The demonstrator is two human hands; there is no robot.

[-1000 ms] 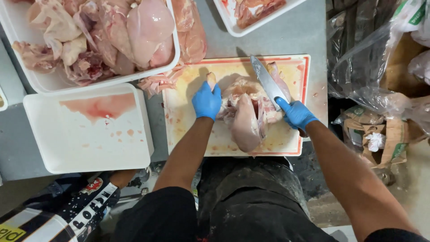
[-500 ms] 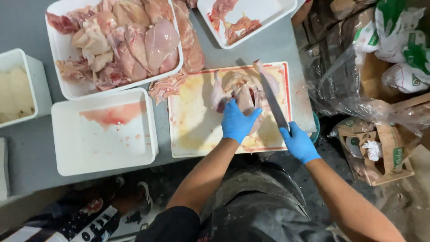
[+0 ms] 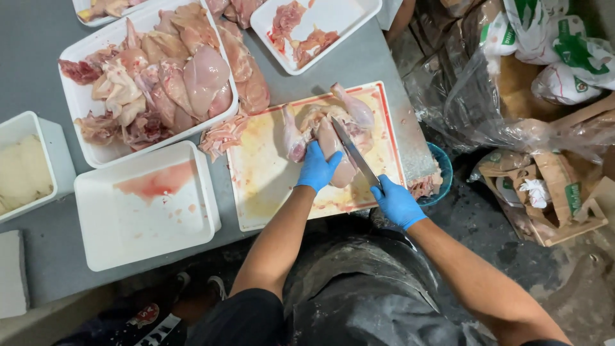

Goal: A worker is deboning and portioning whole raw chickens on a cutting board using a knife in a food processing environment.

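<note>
While 2 gloved hands clamp—left hand (image 3: pixel 318 168) on 1 chicken (image 3: pixel 330 131), right hand (image 3: pixel 397 202) on 1 knife (image 3: pixel 354 152).

- Even, bright overhead light falls on the grey table (image 3: pixel 359 64), with only soft, short shadows beside the white trays (image 3: pixel 211 224).
- The wet raw chicken (image 3: pixel 205 77) shows small glints; the clear plastic sheeting (image 3: pixel 487 109) at right catches pale glare.
- Focus is sharp at centre; the floor at the lower edge lies dimmer, with mild wide-angle stretch near the corners.
</note>
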